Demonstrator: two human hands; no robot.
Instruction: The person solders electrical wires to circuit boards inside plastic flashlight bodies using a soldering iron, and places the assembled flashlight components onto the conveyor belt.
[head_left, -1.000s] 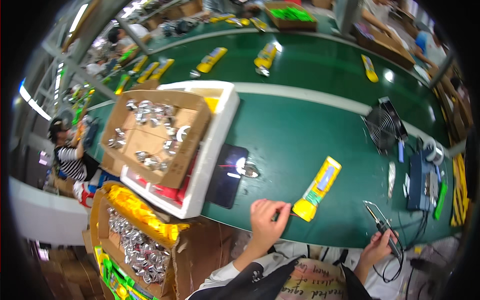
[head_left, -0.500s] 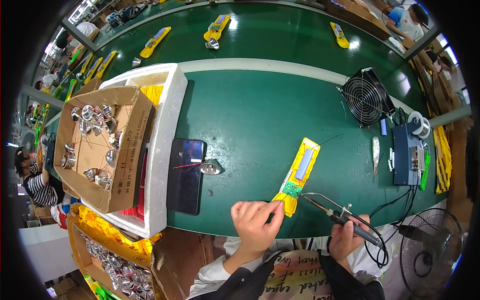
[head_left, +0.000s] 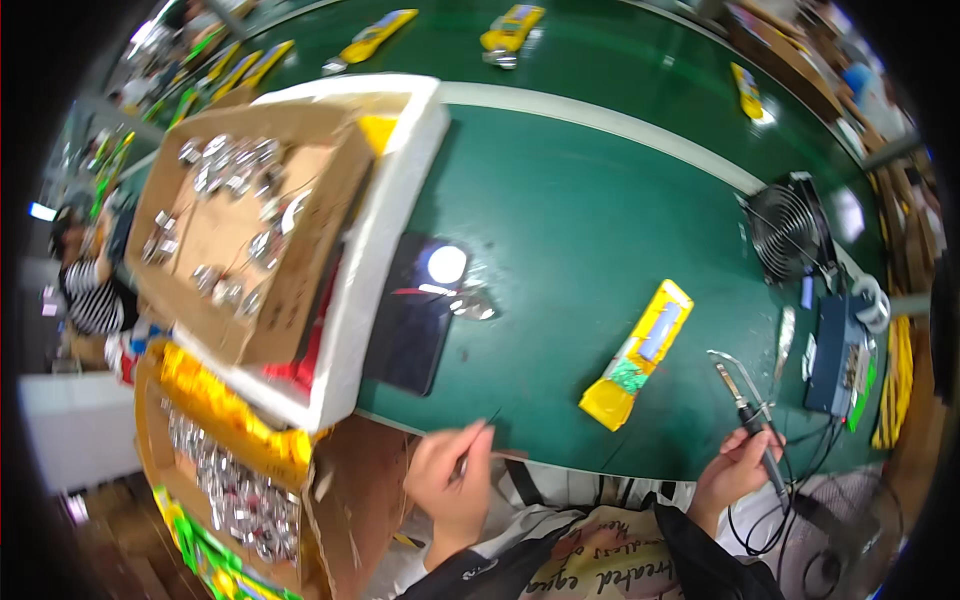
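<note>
My right hand (head_left: 738, 468) grips a soldering iron (head_left: 746, 408) with a thin bent metal tube alongside it. Its tip is in the air, to the right of a yellow plastic casing (head_left: 605, 405). A blue-violet cylindrical battery (head_left: 658, 332) and a small green circuit board (head_left: 629, 376) lie in that casing, flat on the green table. By the table's near edge, my left hand (head_left: 450, 480) is closed in a pinch, and a thin dark wire sticks out past its fingertips. Motion blurs that hand. Neither hand touches the casing.
A phone (head_left: 405, 345) and a silver lamp reflector (head_left: 473, 303) lie left of centre. Beyond them, a cardboard box (head_left: 300, 290) of reflectors rests on a white foam box (head_left: 395, 210). Rightward stand a black fan (head_left: 785, 235) and a blue soldering station (head_left: 828, 350). Yellow casings line the far belt.
My left hand has left the casing and moved left, toward the table's near edge. The soldering iron has withdrawn rightward from the circuit board. The whole view has shifted and blurred.
</note>
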